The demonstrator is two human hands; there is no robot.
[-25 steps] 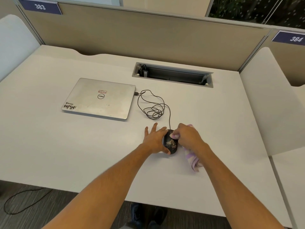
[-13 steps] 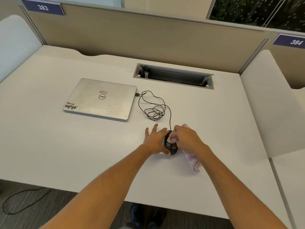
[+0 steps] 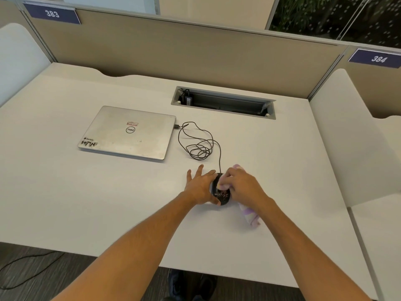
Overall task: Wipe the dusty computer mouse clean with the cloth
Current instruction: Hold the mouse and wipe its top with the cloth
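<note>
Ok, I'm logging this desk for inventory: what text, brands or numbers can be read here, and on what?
"383": blue sign on the back partition, left.
"384": blue sign on the partition, right.
"DELL": round logo, seen upside down, on the closed laptop.
Red sticker and corner stickers on the lid: too blurred to read.

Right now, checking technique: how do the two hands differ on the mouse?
The left hand lies flat with fingers spread, bracing the mouse; the right hand is curled round the cloth. The left is bare; the right presses cloth onto the mouse's top. Both touch the mouse.
</note>
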